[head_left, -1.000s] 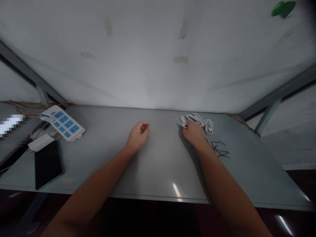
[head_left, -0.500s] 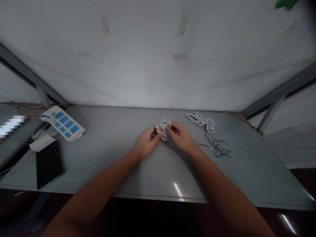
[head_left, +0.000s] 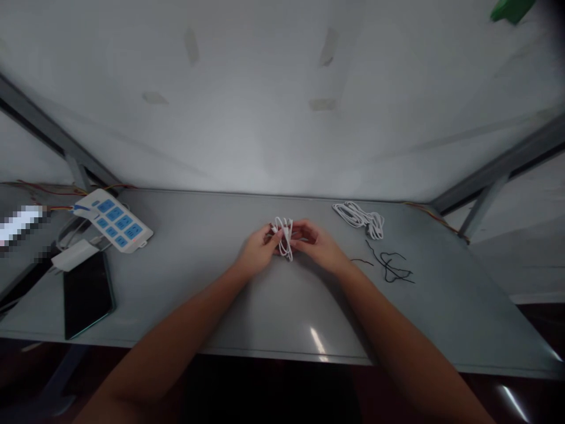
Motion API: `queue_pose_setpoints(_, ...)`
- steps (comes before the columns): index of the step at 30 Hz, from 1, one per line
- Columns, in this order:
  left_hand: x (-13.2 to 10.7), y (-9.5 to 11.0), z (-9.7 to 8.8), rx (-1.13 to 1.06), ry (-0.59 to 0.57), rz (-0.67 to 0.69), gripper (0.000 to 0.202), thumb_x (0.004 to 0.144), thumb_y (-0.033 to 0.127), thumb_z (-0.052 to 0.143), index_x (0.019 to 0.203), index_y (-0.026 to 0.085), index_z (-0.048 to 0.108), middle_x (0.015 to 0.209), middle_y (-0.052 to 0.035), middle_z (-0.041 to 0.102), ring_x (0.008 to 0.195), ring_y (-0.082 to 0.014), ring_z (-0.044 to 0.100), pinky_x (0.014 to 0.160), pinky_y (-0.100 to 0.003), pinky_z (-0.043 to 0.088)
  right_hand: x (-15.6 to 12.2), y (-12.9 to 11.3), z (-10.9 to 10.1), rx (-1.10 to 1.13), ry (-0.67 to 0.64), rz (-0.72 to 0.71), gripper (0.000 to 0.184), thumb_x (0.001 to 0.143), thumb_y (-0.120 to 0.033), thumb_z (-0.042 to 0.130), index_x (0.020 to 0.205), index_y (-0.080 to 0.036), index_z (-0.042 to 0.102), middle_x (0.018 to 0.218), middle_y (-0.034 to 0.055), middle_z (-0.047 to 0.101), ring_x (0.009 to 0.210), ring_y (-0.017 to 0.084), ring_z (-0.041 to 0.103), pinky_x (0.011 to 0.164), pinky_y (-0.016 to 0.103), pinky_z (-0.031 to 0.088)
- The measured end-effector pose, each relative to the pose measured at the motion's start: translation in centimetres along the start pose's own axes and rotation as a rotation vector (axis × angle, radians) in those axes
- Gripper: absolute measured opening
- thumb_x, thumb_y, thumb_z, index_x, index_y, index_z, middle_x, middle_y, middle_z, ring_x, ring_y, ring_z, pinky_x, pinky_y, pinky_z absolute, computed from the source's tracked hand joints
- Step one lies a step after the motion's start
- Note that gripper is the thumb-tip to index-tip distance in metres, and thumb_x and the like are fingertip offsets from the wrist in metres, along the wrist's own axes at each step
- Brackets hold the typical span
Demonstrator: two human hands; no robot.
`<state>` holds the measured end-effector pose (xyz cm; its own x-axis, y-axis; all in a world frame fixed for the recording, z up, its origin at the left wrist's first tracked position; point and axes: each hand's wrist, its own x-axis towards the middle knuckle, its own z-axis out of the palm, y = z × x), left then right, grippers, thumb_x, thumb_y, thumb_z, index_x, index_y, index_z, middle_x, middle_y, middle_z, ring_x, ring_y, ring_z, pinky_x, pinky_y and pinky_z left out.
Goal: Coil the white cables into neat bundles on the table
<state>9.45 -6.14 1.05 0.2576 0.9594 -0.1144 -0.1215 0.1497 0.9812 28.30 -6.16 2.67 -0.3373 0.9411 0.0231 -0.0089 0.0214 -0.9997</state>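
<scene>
Left hand (head_left: 256, 250), right hand (head_left: 316, 244): both grips closed on looped white cable (head_left: 285, 238), loops pinched snug at centre. Second white coil (head_left: 358, 219), black cord (head_left: 391, 268) lie on desk (head_left: 273, 309), right.

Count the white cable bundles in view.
2: one white cable bundle held between the left hand and right hand, one white cable coil on the table to their right. Hands may hide more.

1 head-worn camera, looking forward and down

From above and behind the left hand (head_left: 258, 250) and right hand (head_left: 318, 246), it sits close over them and faces across a table (head_left: 286, 312) toward a wall (head_left: 265, 100), with the table's near edge low in the frame.
</scene>
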Motion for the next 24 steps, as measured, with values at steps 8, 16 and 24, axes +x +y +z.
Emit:
queue_pose_setpoints(8, 0.1, 0.3, -0.1, -0.213, 0.056, -0.151, 0.022, 0.091, 0.036, 0.067, 0.102, 0.017, 0.068, 0.099, -0.0106, 0.076, 0.084, -0.0203, 0.073, 0.074, -0.033, 0.06, -0.2, 0.5, 0.2, -0.12, 0.026, 0.057, 0.048, 0.072, -0.035, 0.087, 0.114, -0.022, 0.068, 0.111, 0.0081, 0.073, 0.097, 0.022, 0.07, 0.089, 0.041, 0.056)
queue_pose_setpoints(16, 0.6, 1.3, -1.5, 0.15, 0.18, -0.06, 0.023, 0.096, 0.031, 0.053, 0.102, 0.016, 0.069, 0.098, -0.0112, 0.073, 0.088, -0.022, 0.071, 0.084, -0.037, 0.057, 0.0, 0.1, -0.9, -0.106, 0.118, 0.106, 0.036, 0.09, -0.043, 0.067, 0.118, -0.021, 0.072, 0.093, 0.0073, 0.072, 0.069, 0.019, 0.065, 0.067, 0.038, 0.058)
queue_pose_setpoints(24, 1.0, 4.4, -10.2, 1.139, 0.657, 0.174, 0.04, 0.099, 0.03, 0.045, 0.116, 0.006, 0.073, 0.114, -0.0212, 0.068, 0.109, -0.0299, 0.065, 0.103, -0.042, 0.047, 0.0, -0.6, -7.5, -0.242, 0.817, 0.23, 0.019, 0.091, -0.03, 0.064, 0.082, -0.017, 0.075, 0.081, 0.0071, 0.07, 0.071, 0.017, 0.063, 0.062, 0.028, 0.051)
